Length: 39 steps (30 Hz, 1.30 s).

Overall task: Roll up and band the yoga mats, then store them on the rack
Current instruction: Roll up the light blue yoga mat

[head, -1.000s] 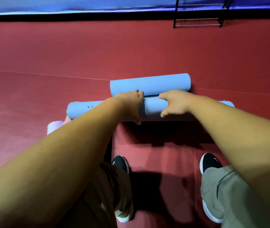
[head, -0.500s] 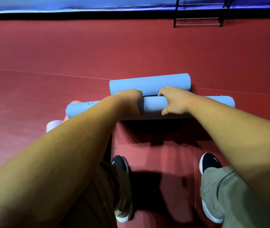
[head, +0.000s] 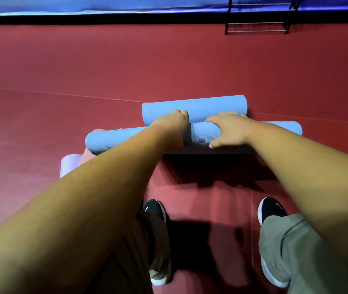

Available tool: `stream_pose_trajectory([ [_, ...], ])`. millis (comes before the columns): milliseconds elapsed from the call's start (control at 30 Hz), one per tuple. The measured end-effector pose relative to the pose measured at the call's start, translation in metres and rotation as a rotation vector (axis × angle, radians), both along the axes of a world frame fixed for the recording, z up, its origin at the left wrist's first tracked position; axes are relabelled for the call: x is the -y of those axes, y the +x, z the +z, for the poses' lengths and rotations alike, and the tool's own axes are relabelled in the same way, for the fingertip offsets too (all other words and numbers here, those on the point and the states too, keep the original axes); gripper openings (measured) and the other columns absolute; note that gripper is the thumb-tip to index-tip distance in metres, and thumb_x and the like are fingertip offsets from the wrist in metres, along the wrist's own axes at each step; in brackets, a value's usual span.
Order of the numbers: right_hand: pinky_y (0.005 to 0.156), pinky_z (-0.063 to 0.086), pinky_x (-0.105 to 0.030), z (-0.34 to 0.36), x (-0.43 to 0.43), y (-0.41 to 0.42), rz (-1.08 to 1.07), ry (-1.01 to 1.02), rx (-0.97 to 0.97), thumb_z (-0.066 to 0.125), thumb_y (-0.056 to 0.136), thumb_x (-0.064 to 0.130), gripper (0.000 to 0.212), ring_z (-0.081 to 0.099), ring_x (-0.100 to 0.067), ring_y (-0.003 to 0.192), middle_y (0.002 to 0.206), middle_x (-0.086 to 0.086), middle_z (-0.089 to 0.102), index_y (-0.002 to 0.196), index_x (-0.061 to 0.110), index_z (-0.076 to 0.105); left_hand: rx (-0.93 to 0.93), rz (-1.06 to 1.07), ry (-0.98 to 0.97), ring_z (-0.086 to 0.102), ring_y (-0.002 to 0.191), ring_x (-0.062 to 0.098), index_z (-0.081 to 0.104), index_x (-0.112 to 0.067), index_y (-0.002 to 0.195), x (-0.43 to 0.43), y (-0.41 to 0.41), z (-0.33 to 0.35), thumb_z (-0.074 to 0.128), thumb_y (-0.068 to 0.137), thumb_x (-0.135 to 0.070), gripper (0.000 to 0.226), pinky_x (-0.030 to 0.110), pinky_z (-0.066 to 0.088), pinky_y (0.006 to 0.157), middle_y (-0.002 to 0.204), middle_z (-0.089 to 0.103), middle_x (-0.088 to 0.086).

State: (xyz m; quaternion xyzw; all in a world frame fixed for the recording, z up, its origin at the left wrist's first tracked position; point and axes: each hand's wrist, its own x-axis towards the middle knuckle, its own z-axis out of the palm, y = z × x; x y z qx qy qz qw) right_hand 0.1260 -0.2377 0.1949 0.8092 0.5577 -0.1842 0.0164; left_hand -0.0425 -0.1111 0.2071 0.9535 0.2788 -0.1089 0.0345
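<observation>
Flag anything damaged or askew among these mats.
The near blue roll shows small dark nicks near its left end; whether holes or dirt is unclear. No band shows on it or the far blue roll. Nothing else stands out.

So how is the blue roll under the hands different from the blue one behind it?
The near blue roll looks longer, sticking out past both ends of the far blue roll. The left hand and right hand grip the near blue roll, not the far blue roll. Both are blue and lie crosswise on the red floor.
</observation>
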Motion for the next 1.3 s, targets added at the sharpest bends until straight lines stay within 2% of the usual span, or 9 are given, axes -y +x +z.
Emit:
stream_pose_trajectory([
  [100,0.106,0.042,-0.049,-0.002,0.0,-0.004,-0.015,0.028,0.06,0.091,0.071,0.056,0.097,0.043,-0.034,0.134,0.136,-0.007,0.044,0.151,0.034,0.042,0.003,0.029,-0.052,0.065,0.101,0.037,0.038,-0.014,0.107,0.001,0.0,0.002,0.079,0.085,-0.025,0.047,0.042,0.047,0.073,0.103,0.045,0.007],
  [300,0.092,0.05,-0.043,-0.001,0.0,0.001,-0.01,0.108,-0.045,0.095,0.068,0.045,0.066,0.055,-0.027,0.109,0.12,-0.004,0.056,0.112,0.026,0.05,-0.018,0.019,-0.083,0.061,0.107,0.034,0.04,-0.017,0.103,-0.004,-0.001,0.001,0.077,0.082,-0.031,0.044,0.039,0.045,0.076,0.102,0.048,0.004],
  [500,0.091,0.051,-0.043,0.0,0.002,0.003,-0.019,0.102,-0.047,0.092,0.068,0.051,0.057,0.056,-0.026,0.105,0.112,-0.002,0.058,0.104,0.031,0.053,-0.162,-0.05,0.218,0.046,0.129,0.036,0.046,-0.019,0.14,-0.008,0.001,-0.006,0.085,0.073,-0.057,0.086,0.048,0.044,0.098,0.138,0.045,0.013],
  [667,0.101,0.049,-0.047,0.002,0.002,0.0,-0.041,0.046,-0.012,0.088,0.073,0.053,0.068,0.056,-0.03,0.12,0.129,-0.004,0.055,0.127,0.026,0.055,-0.048,-0.031,0.123,0.053,0.119,0.038,0.055,-0.012,0.132,-0.01,0.007,-0.008,0.079,0.086,-0.027,0.054,0.045,0.043,0.08,0.129,0.05,0.014],
  [800,0.108,0.043,-0.052,0.0,0.002,-0.005,-0.028,-0.001,0.093,0.087,0.072,0.058,0.098,0.05,-0.037,0.134,0.143,-0.007,0.048,0.151,0.026,0.04,0.005,-0.022,-0.006,0.06,0.104,0.035,0.056,-0.016,0.107,-0.014,0.007,-0.004,0.079,0.08,-0.024,0.037,0.039,0.046,0.076,0.106,0.052,0.008],
  [933,0.102,0.047,-0.053,-0.002,0.001,-0.012,-0.022,0.023,0.098,0.091,0.072,0.054,0.089,0.054,-0.037,0.129,0.139,-0.004,0.051,0.142,0.031,0.041,-0.002,0.003,-0.1,0.062,0.099,0.031,0.055,-0.016,0.113,-0.015,0.007,-0.006,0.081,0.075,-0.029,0.047,0.036,0.045,0.072,0.099,0.054,0.002],
  [1033,0.096,0.052,-0.049,0.001,0.001,-0.01,-0.023,0.021,0.03,0.089,0.072,0.049,0.074,0.059,-0.031,0.119,0.132,-0.001,0.059,0.132,0.033,0.049,-0.028,-0.017,-0.041,0.06,0.115,0.034,0.052,-0.016,0.124,-0.015,0.005,-0.009,0.08,0.079,-0.039,0.058,0.04,0.045,0.083,0.119,0.06,0.007],
  [1167,0.089,0.055,-0.041,0.001,0.001,-0.007,-0.042,0.02,-0.058,0.091,0.07,0.046,0.06,0.06,-0.026,0.106,0.119,-0.001,0.068,0.118,0.035,0.056,-0.085,-0.094,0.109,0.046,0.128,0.033,0.05,-0.017,0.138,-0.014,-0.001,-0.01,0.093,0.067,-0.055,0.091,0.046,0.049,0.093,0.134,0.048,0.011],
  [1300,0.097,0.053,-0.044,0.0,-0.001,-0.005,-0.039,-0.003,-0.039,0.089,0.069,0.055,0.08,0.06,-0.029,0.117,0.131,-0.002,0.065,0.137,0.034,0.053,-0.024,-0.073,0.015,0.053,0.12,0.033,0.061,-0.017,0.127,-0.019,0.002,-0.005,0.092,0.071,-0.04,0.068,0.041,0.051,0.084,0.124,0.053,0.01],
])
